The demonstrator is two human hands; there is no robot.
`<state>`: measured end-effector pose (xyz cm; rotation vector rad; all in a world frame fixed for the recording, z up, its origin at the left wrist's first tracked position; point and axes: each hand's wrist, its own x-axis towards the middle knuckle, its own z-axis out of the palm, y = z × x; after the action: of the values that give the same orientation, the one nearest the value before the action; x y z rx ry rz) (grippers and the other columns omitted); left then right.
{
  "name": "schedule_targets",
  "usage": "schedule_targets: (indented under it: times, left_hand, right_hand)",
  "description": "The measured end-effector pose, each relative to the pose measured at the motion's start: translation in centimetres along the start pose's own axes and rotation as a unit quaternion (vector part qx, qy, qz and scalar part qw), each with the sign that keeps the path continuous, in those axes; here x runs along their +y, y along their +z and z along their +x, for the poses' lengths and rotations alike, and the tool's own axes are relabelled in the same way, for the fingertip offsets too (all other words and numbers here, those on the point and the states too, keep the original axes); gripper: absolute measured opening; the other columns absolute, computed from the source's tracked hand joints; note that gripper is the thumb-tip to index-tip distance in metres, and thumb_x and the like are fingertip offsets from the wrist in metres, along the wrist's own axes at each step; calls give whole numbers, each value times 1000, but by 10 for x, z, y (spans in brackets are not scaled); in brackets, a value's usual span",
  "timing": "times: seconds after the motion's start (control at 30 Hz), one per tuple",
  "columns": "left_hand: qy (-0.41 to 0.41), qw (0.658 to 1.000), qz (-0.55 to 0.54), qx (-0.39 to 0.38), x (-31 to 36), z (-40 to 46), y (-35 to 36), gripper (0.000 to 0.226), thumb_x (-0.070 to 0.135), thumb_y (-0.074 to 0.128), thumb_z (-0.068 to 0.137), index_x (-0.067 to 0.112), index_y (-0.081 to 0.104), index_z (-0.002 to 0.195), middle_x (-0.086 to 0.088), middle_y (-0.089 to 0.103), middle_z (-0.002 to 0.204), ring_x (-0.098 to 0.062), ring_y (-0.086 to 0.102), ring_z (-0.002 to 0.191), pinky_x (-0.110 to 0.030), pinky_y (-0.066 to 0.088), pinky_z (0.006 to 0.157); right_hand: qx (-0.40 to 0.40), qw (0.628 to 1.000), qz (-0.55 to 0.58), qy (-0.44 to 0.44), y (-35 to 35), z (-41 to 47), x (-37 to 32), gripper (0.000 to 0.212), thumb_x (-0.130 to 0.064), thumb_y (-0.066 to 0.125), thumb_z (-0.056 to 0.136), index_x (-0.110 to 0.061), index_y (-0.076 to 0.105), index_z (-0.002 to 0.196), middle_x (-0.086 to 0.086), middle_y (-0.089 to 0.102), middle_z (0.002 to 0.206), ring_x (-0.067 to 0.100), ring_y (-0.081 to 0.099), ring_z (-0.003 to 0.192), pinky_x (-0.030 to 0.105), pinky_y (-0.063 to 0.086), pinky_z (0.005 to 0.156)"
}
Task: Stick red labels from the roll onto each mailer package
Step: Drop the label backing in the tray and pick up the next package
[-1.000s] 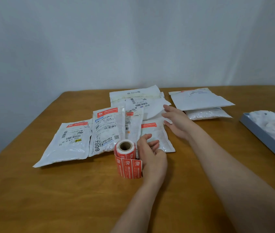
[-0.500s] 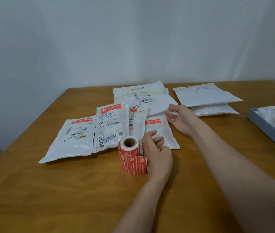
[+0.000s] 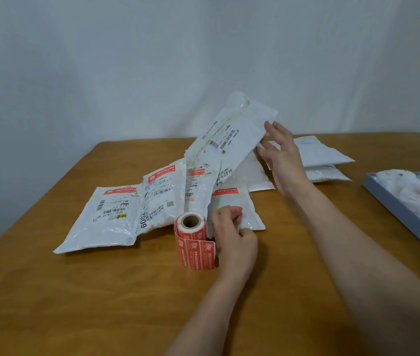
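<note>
White plastic mailer (image 3: pixel 232 140), light and floppy, tilts above the far tabletop (image 3: pixel 101 304), its right edge held in the right hand (image 3: pixel 282 155); left hand (image 3: pixel 232 237) pinches the near label roll (image 3: pixel 194 242).

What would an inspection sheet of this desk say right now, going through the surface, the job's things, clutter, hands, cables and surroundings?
Surface: wooden table, bare wood in front.
Job's things: roll of red labels standing upright; four flat mailers with red labels overlapping on the left; one lifted mailer, tilted, no red label seen on it; more white mailers stacked behind.
Clutter: grey tray of crumpled white scraps at the right edge.
Hands: left hand at the roll, fingers curled on its loose end; right hand holds the lifted mailer.
Cables: nothing seen.
Surroundings: plain white wall.
</note>
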<state>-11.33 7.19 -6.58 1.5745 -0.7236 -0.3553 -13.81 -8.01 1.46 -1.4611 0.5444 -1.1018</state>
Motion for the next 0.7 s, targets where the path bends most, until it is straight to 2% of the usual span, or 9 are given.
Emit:
schedule_targets:
  times: [0.13,0.23,0.33,0.43,0.53,0.7]
  left_hand:
    - [57,998,35,10,0,-1,-1,37,-12,47,82,13,61,105,7,46,114,-2,52,107,-10,41,97]
    - [113,993,38,14,3,-6,-1,40,-18,46,79,10,63,101,7,52,110,0,53,106,-7,43,92]
    - [131,991,33,-7,3,-10,-3,32,-11,50,86,16,63,99,12,58,103,-3,57,103,-15,49,89]
    - [14,997,-26,-70,11,-16,0,21,10,47,98,27,58,102,15,62,101,-3,63,97,-21,52,85]
    - [-119,976,-163,-82,25,-25,4,11,24,45,102,25,53,108,3,63,110,-13,67,99,-30,54,90]
    - [-216,926,-303,-54,38,-37,7,8,19,41,103,19,48,99,-14,60,117,-27,67,102,-36,54,92]
  right_hand:
    - [8,998,19,-52,-5,-15,-20,60,15,46,88,-15,46,141,-18,37,135,7,53,123,15,48,86]
    - [13,997,39,-70,-14,-23,-34,62,17,46,86,-14,48,139,-15,38,139,13,51,128,23,48,98]
    - [42,993,69,-81,-28,-36,-49,59,16,50,87,-15,51,136,-14,41,140,13,52,127,32,45,105]
    - [77,986,122,-82,-43,-57,-65,54,15,52,87,-16,55,131,-12,44,139,16,53,126,31,47,102]
    - [125,976,165,-73,-58,-79,-73,46,13,53,89,-12,59,127,-10,48,137,16,57,121,31,50,98]
    - [220,955,193,-44,-91,-108,-67,33,10,55,88,-7,68,114,0,52,136,18,59,117,31,53,94]
